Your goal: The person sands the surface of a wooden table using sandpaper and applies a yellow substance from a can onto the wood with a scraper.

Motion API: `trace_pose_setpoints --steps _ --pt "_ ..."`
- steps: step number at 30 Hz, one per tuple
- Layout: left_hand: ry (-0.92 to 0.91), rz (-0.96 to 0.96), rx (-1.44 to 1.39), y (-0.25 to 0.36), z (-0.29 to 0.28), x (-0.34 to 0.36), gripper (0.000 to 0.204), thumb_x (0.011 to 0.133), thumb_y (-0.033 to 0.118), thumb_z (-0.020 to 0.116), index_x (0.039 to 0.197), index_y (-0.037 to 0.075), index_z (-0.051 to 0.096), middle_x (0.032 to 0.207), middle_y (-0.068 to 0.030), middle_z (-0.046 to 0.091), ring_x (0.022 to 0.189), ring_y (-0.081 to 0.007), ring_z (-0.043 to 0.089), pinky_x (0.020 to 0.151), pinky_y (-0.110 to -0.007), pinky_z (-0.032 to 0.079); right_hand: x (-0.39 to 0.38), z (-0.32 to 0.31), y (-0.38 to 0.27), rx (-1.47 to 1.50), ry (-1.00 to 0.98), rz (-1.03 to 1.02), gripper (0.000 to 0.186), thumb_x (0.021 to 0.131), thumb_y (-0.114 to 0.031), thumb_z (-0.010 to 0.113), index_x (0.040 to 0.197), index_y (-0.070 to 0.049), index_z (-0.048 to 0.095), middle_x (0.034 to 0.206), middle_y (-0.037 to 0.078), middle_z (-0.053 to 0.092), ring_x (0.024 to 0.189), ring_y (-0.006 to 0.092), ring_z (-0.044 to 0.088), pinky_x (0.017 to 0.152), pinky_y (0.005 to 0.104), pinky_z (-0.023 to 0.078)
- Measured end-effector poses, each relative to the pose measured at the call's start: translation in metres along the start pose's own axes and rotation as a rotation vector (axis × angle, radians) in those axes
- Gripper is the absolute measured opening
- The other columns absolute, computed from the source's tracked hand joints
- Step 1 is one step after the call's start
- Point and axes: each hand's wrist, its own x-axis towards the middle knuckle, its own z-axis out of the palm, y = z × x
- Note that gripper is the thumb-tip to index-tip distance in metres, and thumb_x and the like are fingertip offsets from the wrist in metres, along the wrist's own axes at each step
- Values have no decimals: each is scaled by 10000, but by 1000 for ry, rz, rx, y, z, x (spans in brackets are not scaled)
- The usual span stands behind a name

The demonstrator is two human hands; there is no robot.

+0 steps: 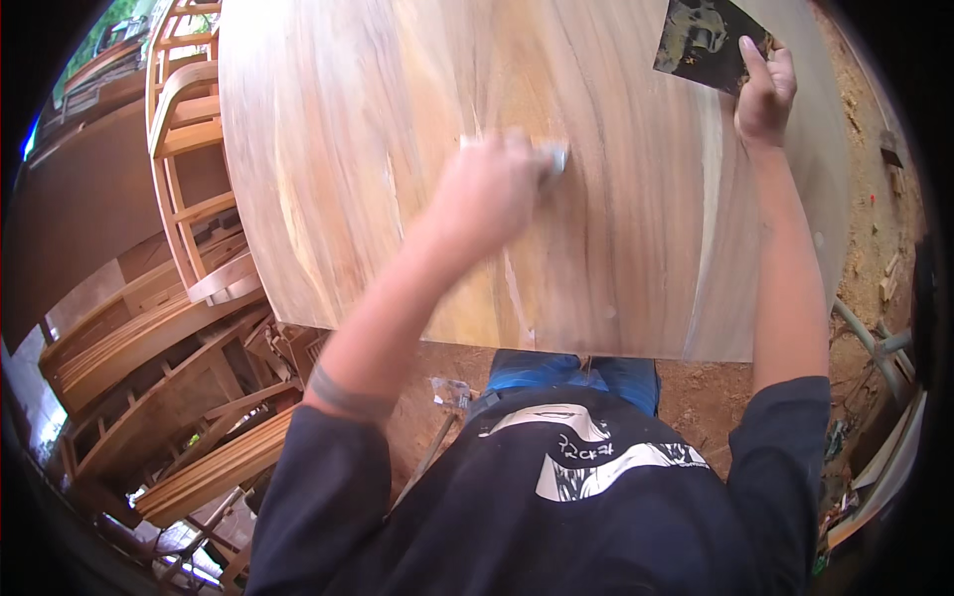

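My left hand [487,189], smeared by motion, is closed on a flat scraper [557,157]. Only the scraper's pale edges show beside the fingers, pressed to or just over a broad wooden panel [616,228]. Up at the far right, my right hand [767,94] grips a dark square plate [694,38], thumb on top and fingers underneath. Yellowish paste is smeared over the plate, which is held above the panel. Pale streaks run along the panel's grain, one of them just in front of my left hand and another near my right forearm.
Left of the panel stands a slatted wooden frame [194,134]. Stacked timber pieces [149,328] fill the lower left. Metal tubing [874,343] is at the right, over a brown floor [865,248] strewn with wood scraps. My legs are close to the panel's near edge.
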Motion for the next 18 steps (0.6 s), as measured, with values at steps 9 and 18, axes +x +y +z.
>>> trace_pose_setpoints --steps 9,18 --pt "399 -352 -1340 23 8 -148 213 875 12 556 1068 -51 622 953 -85 673 901 -163 631 798 -285 503 -110 33 -49 142 -265 295 478 913 -159 533 1306 57 368 1266 118 488 1168 172 456 1016 306 337" --pt "1206 -382 -1680 156 36 -271 227 917 34 535 1117 -67 576 977 -61 645 843 -95 597 751 -227 483 -327 61 -197 387 -299 651 268 949 -46 455 1204 -12 379 1121 95 534 1003 125 526 911 283 438"
